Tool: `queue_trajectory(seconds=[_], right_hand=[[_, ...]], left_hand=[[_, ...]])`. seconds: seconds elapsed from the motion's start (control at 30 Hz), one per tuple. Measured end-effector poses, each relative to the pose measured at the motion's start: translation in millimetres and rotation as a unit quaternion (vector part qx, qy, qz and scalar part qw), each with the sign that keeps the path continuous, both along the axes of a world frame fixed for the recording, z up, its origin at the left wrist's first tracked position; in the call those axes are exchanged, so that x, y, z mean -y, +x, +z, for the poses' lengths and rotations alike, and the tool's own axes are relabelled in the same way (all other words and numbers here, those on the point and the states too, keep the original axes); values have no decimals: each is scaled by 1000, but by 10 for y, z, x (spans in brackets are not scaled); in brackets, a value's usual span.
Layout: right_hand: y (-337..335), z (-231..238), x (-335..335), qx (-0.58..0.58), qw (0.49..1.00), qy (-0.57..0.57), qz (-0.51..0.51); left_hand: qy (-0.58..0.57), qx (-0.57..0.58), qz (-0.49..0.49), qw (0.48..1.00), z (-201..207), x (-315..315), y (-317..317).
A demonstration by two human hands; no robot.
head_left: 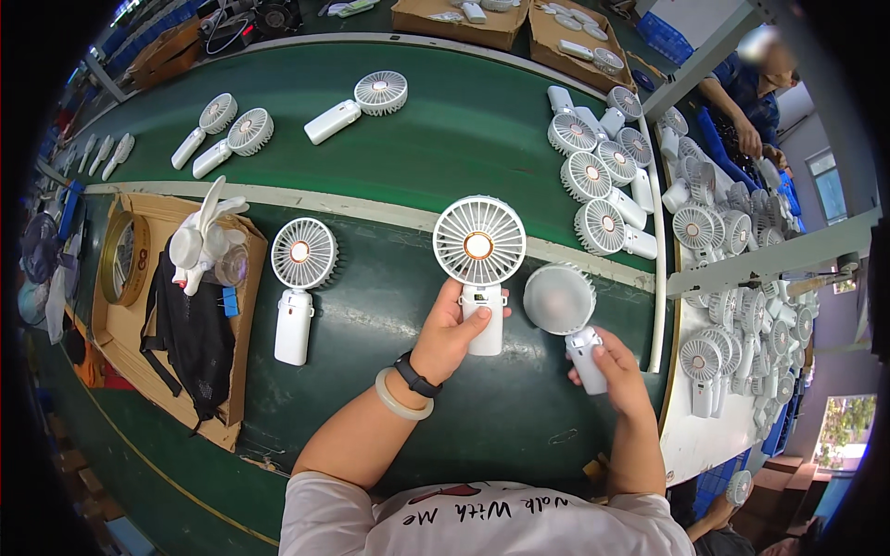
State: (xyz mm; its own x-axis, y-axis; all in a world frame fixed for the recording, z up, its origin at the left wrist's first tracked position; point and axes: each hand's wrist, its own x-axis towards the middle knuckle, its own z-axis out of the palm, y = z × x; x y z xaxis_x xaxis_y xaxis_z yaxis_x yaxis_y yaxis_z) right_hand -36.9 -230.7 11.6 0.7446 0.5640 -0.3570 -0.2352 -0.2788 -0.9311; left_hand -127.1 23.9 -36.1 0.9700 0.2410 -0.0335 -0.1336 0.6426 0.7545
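Note:
My left hand (443, 335) is closed round the handle of a white handheld fan (479, 243), thumb lying on the front below a small dark display. This fan stands upright, its round grille with a copper-ringed centre facing up at me. Beside it on the right, my right hand (614, 372) grips a second handheld fan (560, 298) by its handle. That one tilts to the left, and its head looks smooth and hazy, with no ribs to make out. To the left of my left hand, another white handheld fan (294, 338) lies on the dark green bench (371, 417).
A cardboard tray (236, 371) at left holds a black cloth bag, a tape roll and a white rabbit figure. Several fans lie on the green conveyor belt (445, 130). More crowd a white side table (686, 445) at right, where a co-worker (751, 102) stands beyond.

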Motion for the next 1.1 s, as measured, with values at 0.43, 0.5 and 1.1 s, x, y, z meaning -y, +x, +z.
queue_trajectory(seconds=[0.43,0.5,1.1], right_hand=[[11,-61,-154,386,898,-206,44],[82,0,-435,-40,987,152,-20],[493,-395,-1127,-225,867,443,26]], left_hand=[[-17,-11,11,1000,51,-9,7],[-13,-15,18,1000,28,-26,-8],[-12,-73,-55,996,10,-5,-47]])
